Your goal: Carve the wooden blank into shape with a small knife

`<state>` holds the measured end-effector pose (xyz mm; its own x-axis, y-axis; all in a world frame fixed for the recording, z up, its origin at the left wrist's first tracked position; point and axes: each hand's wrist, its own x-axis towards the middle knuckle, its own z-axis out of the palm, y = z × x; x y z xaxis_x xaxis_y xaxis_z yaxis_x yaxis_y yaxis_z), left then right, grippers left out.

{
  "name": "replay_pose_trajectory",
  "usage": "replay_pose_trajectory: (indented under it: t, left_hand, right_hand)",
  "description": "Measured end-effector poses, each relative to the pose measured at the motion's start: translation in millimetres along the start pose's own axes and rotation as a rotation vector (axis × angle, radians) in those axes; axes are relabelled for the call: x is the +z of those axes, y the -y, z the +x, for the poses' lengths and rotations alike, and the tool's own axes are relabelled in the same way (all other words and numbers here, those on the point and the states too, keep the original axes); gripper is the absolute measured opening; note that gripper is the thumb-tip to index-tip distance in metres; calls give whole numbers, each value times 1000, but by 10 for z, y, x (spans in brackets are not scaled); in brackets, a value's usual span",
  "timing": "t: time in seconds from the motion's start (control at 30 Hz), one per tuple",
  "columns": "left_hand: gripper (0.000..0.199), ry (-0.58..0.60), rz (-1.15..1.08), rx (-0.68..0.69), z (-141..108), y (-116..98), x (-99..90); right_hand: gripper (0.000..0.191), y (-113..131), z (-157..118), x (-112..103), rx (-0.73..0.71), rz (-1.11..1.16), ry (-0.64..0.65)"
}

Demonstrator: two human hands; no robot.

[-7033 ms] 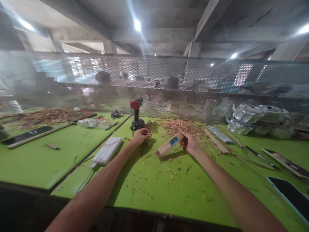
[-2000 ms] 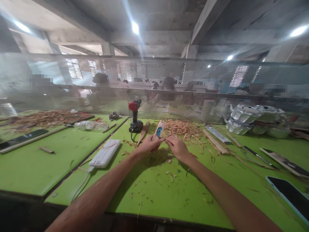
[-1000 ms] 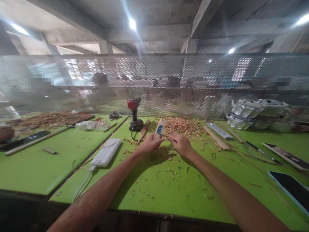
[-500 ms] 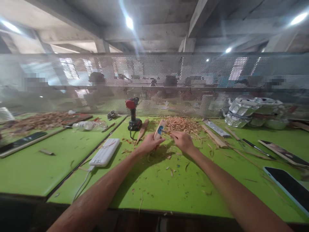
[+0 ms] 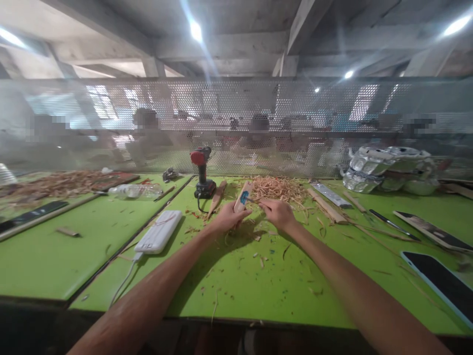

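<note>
Left hand (image 5: 228, 217) wrapped round near end of one wooden piece (image 5: 243, 198), tilted, held above middle of one green table (image 5: 258, 301). One blue patch (image 5: 244, 197) on its face. Right hand (image 5: 279, 213) — pinching one thin tool (image 5: 253, 200), tip at patch (too small from here to tell what kind). Two heaps of shavings (image 5: 279, 190), far middle and far left. One drill (image 5: 201, 170) upright, far. One white power bank (image 5: 158, 231), left. One blue-edged phone (image 5: 438, 288) — near right.
</note>
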<state>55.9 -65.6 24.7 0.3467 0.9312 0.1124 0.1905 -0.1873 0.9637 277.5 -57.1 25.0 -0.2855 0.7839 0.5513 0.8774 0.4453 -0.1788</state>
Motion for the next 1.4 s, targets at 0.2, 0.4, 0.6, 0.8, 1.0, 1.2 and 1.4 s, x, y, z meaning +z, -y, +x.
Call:
replay_pose_trajectory:
  t: [0.2,0.4,0.6,0.8,1.0,1.2,1.4]
  left_hand:
    - [37,41,-32,-26,-28,-35,-27]
    - [40,26,-63,-9,4,4,-23]
    - [42,26,-94,7,16,17,-14]
    - [41,50,-87,-16,14,15,-34]
    - [40,70,-93,-1,29,41,-20]
    - [37,76,-107,-8,24,75,-38]
    - [37,61,-62,5,2,-24,-22]
  right_hand:
    - [31,-10,2,-6,10,83,-35]
    - [28,49,-12,12,-96,176,68]
    - [30,31,9,24,-71,51,37]
    - [30,-14,20,33,-40,17,34]
    - [29,-111,42,19,33,37,-8]
    - [31,0,2,-3,-34,164,42]
    - [31,13,18,8,-42,56,61]
